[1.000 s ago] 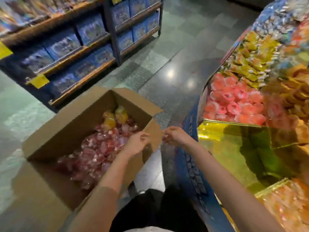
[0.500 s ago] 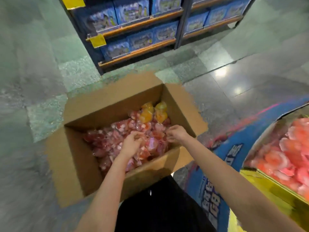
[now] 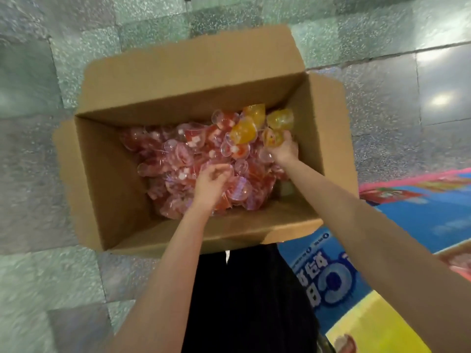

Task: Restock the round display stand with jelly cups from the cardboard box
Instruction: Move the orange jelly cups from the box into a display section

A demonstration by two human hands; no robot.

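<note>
Cardboard box [image 3: 142,103] sits on the tiled floor [image 3: 33,80], flaps folded outward. Inside: a loose heap of jelly cups [image 3: 178,159], clear plastic, mostly pink-red with white bits; a few yellow-orange cups [image 3: 243,132] lie toward the far right corner of the box. Left hand [image 3: 210,183] rests on the heap near the near wall, fingers curled into the cups; whether its grip has closed on one cannot be told. Right hand [image 3: 284,149] is by the right wall, grip clamped on a yellow-orange cup [image 3: 272,138]. Display stand [image 3: 420,225], blue printed skirt, at the right edge of view
</note>
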